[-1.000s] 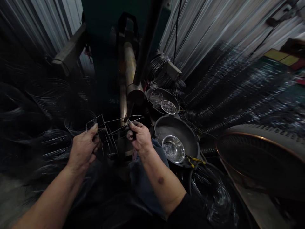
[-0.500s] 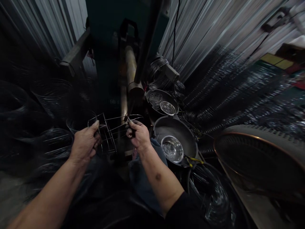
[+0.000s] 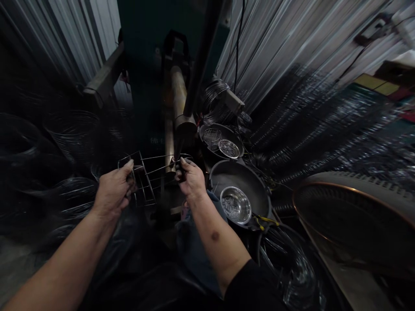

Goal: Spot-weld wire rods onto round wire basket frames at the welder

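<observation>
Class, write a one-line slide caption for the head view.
Left hand holding a wire frame, right hand toward its other end, bowl nearby.

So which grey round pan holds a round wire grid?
The farther grey round pan: the wire grid lies beside its shiny metal bowl; the nearer pan has none.

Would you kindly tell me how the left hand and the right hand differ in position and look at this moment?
The left hand grips the left end of the wire frame; the right hand is at its other end, pinching something too small to make out. The right hand is close to the machine's lower rod, the left hand farther away. A black sleeve shows only on the right hand's arm. Both hands are bare.
</observation>
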### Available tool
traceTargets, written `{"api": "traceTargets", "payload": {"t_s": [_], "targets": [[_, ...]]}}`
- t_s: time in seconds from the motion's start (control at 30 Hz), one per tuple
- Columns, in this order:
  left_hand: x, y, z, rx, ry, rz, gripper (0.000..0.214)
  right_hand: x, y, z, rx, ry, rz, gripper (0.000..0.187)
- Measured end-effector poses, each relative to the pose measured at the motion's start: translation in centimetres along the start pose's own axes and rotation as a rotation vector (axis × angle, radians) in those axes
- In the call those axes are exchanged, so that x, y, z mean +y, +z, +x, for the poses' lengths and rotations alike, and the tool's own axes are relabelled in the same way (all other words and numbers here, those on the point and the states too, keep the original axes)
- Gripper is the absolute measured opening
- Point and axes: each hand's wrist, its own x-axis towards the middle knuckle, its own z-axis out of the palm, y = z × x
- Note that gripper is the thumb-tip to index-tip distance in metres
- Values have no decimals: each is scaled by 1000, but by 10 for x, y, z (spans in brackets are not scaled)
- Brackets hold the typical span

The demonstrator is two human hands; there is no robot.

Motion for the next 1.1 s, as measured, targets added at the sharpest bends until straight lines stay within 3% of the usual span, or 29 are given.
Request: {"api": "traceTargets", "payload": {"t_s": [0.33,0.53,0.87,1.1], "targets": [[1,2,4,6,14,-12,41,6,1,6,-14,-14,12,16],[8,3,-8,13,26,-7,38,6,2,5,0,-13,30,12],[-24,-2,-3,-118,60,-156,42,2,-7,-14,63,-10,9,13],[-21,-5,-7,-73,22,-66,40,2,-15,-13,24,2,-17,8]]}}
